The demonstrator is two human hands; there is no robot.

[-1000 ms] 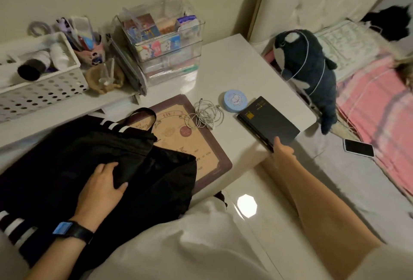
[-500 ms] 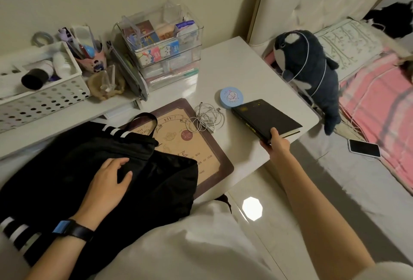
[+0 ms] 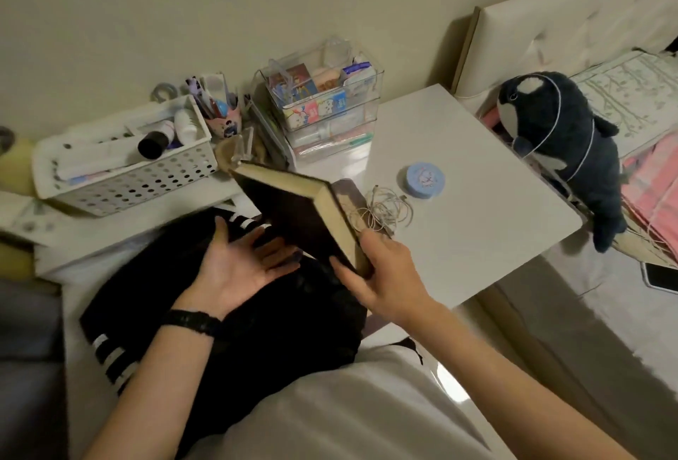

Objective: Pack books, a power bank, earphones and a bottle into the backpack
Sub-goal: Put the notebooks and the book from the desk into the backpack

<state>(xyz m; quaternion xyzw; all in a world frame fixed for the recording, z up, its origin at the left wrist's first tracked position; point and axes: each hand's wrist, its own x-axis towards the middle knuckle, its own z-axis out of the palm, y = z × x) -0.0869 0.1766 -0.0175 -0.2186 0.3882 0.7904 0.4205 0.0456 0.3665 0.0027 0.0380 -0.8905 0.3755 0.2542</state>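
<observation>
Over the white desk, I see fingers and thumb of the right hand gripping the black book, tilted above the black backpack. The left hand sits palm-up just beside it, fingers spread, empty. Earphones lie on the desk.

White perforated basket and clear organizer on the desk; plush orca (cord-draped) at its edge.

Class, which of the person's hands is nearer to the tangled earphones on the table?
Right. The right hand grips the book by its corner, just beside the earphones; the left hand lies open over the backpack, beyond the book.
</observation>
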